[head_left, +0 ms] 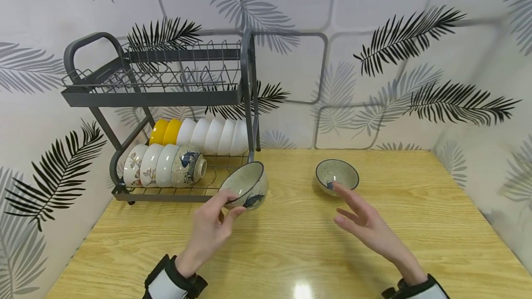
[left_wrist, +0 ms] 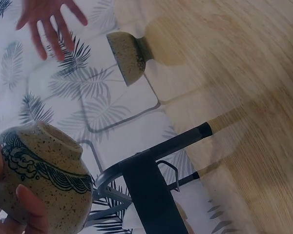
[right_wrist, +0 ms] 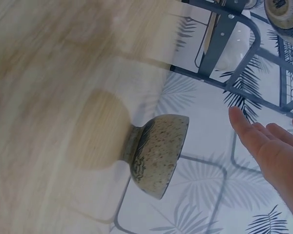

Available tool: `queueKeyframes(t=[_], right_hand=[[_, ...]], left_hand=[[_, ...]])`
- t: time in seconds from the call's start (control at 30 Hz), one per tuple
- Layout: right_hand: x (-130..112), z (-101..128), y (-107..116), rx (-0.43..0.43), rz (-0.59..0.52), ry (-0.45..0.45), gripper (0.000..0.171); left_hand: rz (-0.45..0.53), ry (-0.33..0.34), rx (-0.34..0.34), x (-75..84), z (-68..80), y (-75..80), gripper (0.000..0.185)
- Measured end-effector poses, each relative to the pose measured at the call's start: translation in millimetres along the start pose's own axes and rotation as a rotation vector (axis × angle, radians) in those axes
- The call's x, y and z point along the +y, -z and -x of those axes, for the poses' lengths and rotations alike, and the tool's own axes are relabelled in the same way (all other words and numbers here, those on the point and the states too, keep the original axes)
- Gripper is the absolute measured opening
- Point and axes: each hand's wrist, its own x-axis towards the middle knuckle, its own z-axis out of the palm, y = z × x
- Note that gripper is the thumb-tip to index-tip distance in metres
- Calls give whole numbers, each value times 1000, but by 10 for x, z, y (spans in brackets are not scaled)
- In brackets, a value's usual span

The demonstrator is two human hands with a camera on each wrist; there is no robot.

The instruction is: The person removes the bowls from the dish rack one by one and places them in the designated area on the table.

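Note:
My left hand [head_left: 209,227] pinches the rim of a speckled bowl [head_left: 253,191] with a blue fish pattern, tilted, just right of the rack's lower front corner. In the left wrist view, fingers and thumb grip this bowl [left_wrist: 49,180], its foot ring facing up and away. A matching bowl [head_left: 341,172] stands upright on the table to the right. My right hand [head_left: 370,230] hovers before that bowl with fingers extended, its index fingertip overlapping the near rim in the head view. In the right wrist view, the hand [right_wrist: 273,151] is apart from the standing bowl [right_wrist: 158,156] and holds nothing.
A two-tier dark dish rack [head_left: 154,98] stands at the back left. On its lower tier, yellow bowls [head_left: 165,132] and white bowls [head_left: 214,136] form the back row. Patterned bowls [head_left: 155,165] and another fish bowl [head_left: 185,165] line the front. A patterned wall [head_left: 291,68] borders the wooden table [head_left: 291,248].

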Motion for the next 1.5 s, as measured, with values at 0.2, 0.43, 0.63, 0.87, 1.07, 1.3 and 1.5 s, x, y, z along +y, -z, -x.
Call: queueKeyframes(t=[0.2,0.43,0.63,0.87,1.07,1.3,1.5], right_hand=[[-57,-21,-107,-3,83,73,71],[-88,-37,-251,18,202,203,80],[-85,-80,-319,34,233,281,85],[-110,-128,-386,63,313,370,83],[-113,-181,-442,25,342,535,70],[-108,-228,-507,-35,465,685,41],[-105,-232,-548,-53,573,688,24]], left_hand=[[-30,-140,-84,32,15,-54,24],[-36,-236,-199,77,46,-121,7],[-59,-331,-251,109,67,-188,4],[-95,-380,-315,155,80,-236,9],[-145,-455,-321,161,70,-264,10],[-174,-457,-353,178,71,-267,10],[-183,-444,-373,183,83,-264,10]])
